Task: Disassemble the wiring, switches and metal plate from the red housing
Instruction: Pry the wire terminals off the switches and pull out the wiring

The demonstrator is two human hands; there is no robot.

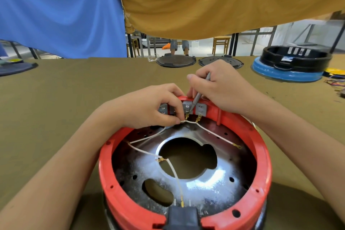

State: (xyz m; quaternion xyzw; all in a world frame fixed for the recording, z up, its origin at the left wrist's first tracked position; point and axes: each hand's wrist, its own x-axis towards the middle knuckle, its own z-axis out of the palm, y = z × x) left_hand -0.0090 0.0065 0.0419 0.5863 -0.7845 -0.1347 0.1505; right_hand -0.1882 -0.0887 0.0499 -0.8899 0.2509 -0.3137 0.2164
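Observation:
The round red housing (265, 157) lies open side up on the table in front of me. Inside it sits a shiny metal plate (209, 179) with a large centre hole. White wires (173, 170) with brass terminals cross the plate. Grey switches (201, 108) are fixed along the housing's far rim. My left hand (149, 106) pinches a white wire just below a brass terminal (187, 117) on the middle switch. My right hand (218, 86) grips a thin grey tool (198, 95) like a pen, its tip down at that same switch. A black socket (182, 216) sits on the near rim.
Olive cloth covers the table (65, 99). Along the far edge lie two dark round lids (175, 60) and a black ring on a blue base (291, 65). Loose coloured wires (336, 82) lie at the far right. Blue and mustard cloths hang above.

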